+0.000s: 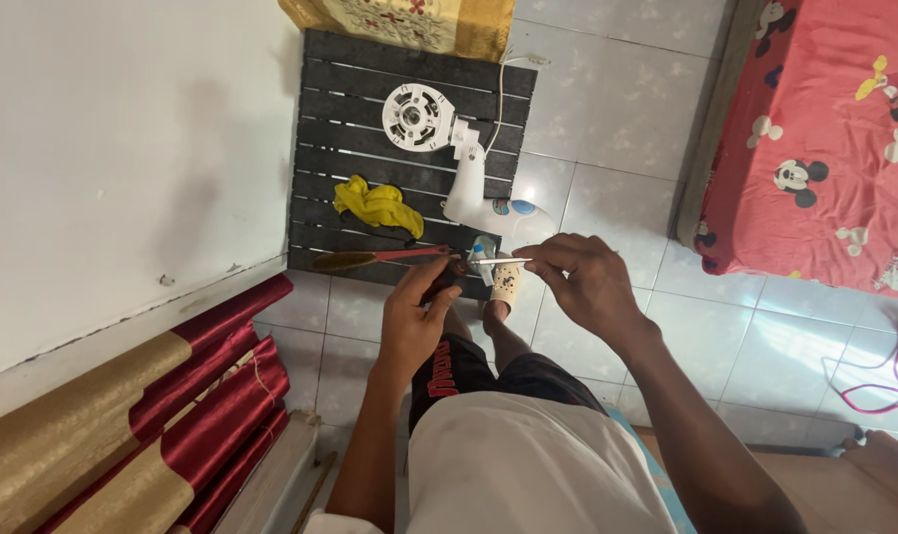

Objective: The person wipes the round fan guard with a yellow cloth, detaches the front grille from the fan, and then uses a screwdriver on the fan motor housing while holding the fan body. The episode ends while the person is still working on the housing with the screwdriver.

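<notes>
The person's left hand (416,314) is curled tight around a red-handled tool (389,257), likely pliers, whose dark jaws point right; its long handles stretch left over the mat. The right hand (585,280) pinches a thin silvery rod (500,262) between fingertips, its tip meeting the tool's jaws. Just beyond the hands, a white fan body (473,193) lies on a dark slatted mat (360,109), with a blue-and-orange oval sticker on its base and its round motor head bare. A crumpled yellow cloth (378,206) lies beside it on the mat. Farther right is a red cartoon-print mattress (824,138).
</notes>
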Available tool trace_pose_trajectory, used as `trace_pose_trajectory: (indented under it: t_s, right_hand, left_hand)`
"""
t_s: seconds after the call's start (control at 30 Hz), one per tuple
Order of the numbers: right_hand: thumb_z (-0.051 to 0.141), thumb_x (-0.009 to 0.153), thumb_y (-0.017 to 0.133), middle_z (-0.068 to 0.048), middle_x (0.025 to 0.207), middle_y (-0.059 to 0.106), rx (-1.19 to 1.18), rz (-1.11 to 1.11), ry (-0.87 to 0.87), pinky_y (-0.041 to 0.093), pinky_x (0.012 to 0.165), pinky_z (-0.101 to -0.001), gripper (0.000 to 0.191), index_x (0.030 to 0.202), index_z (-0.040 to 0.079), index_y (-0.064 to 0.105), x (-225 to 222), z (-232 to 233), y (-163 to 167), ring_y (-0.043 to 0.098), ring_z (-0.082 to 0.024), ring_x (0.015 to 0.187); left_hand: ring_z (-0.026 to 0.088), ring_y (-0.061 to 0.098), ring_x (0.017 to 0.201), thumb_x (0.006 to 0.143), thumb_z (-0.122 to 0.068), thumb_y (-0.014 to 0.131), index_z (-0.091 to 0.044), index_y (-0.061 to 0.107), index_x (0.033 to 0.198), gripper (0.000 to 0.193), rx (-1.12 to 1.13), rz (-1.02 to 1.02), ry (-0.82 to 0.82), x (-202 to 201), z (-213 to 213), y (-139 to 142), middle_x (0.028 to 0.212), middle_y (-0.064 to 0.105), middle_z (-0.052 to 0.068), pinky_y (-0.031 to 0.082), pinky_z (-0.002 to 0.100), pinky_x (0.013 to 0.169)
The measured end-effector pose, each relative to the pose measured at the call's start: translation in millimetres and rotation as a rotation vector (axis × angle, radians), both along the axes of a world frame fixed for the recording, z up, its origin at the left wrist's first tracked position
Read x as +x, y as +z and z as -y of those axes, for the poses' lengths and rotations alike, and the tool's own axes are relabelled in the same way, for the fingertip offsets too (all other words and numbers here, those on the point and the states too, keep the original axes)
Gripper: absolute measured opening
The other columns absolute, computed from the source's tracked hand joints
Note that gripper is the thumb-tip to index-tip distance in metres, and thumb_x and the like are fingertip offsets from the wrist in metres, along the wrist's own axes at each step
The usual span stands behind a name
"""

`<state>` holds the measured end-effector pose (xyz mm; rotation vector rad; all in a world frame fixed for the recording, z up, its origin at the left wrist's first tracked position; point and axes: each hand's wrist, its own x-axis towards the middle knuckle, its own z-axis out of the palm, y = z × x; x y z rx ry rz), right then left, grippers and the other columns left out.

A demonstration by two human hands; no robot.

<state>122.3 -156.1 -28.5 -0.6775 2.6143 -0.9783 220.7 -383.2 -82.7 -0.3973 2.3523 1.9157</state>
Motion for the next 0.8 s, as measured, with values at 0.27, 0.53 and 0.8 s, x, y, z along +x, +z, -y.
trace_pose_trajectory:
  t_s: [0.27,0.53,0.8]
  right_hand:
    - [0.016,0.09,0.074,0.001,0.083,0.072,0.113,-0.194,0.12,0.044,0.074,-0.0375,0.017,0.106,0.019,0.08,0,-9,-5,0.063,-0.019,0.08]
    - [-0.001,0.081,0.072,-0.003,0.08,0.066,0.004,-0.203,0.382,0.048,0.08,-0.0364,0.021,0.099,0.008,0.076,-4,-3,-23,0.061,-0.02,0.079]
    - [-0.004,0.076,0.065,-0.006,0.08,0.064,0.022,-0.216,0.594,0.051,0.078,-0.0403,0.043,0.117,0.005,0.063,1,8,-26,0.063,-0.024,0.082]
  left_hand:
    - [0.026,0.069,0.087,0.086,-0.011,0.077,-0.009,0.071,0.124,0.039,-0.329,-0.102,-0.122,-1,-1,13,0.103,0.071,0.008,0.054,0.039,0.077]
    - [0.03,0.067,0.085,0.084,-0.011,0.079,-0.008,0.072,0.122,0.039,-0.37,0.028,-0.208,20,10,5,0.097,0.071,0.009,0.053,0.042,0.074]
    - [0.019,0.071,0.082,0.086,-0.01,0.079,-0.005,0.069,0.125,0.04,-0.116,0.083,-0.13,57,18,-4,0.099,0.072,0.009,0.057,0.03,0.068]
